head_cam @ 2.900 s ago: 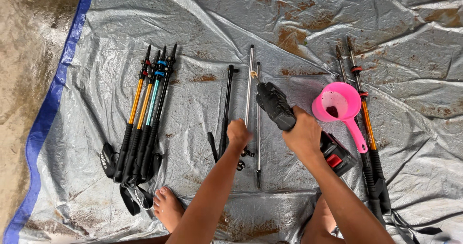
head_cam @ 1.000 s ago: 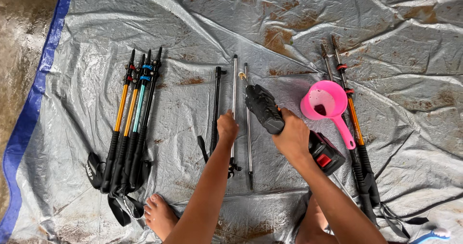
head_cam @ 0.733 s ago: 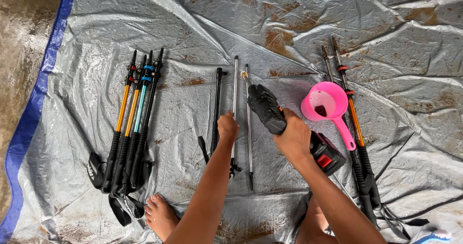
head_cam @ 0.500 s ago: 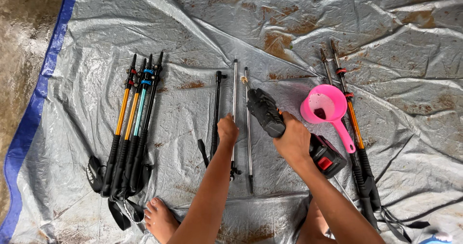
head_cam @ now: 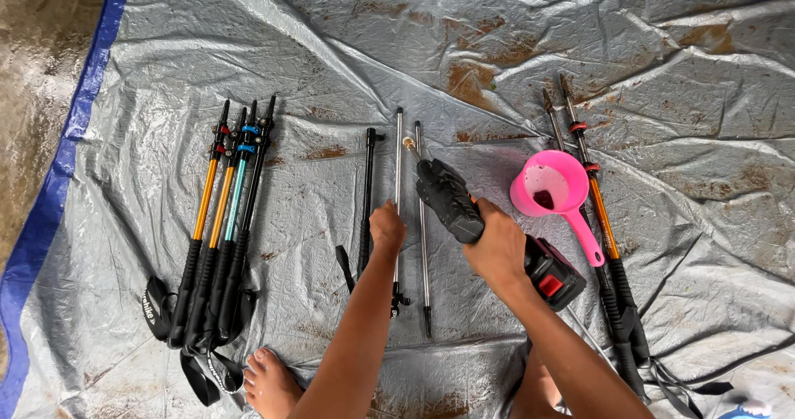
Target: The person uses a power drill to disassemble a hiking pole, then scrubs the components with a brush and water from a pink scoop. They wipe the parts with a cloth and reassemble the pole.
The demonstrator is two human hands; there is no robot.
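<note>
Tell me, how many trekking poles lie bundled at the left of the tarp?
4 poles lie side by side at the left: two orange-shafted, one teal, one black. Their grips and straps overlap, so another could be hidden.

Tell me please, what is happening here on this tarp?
A person sits on a grey tarp with trekking poles laid out. The right hand grips a black cordless drill, its tip near the top of the loose silver pole sections. The left hand presses on one silver section. A bundle of assembled poles lies at the left; a pink scoop rests on two more poles at the right.
</note>
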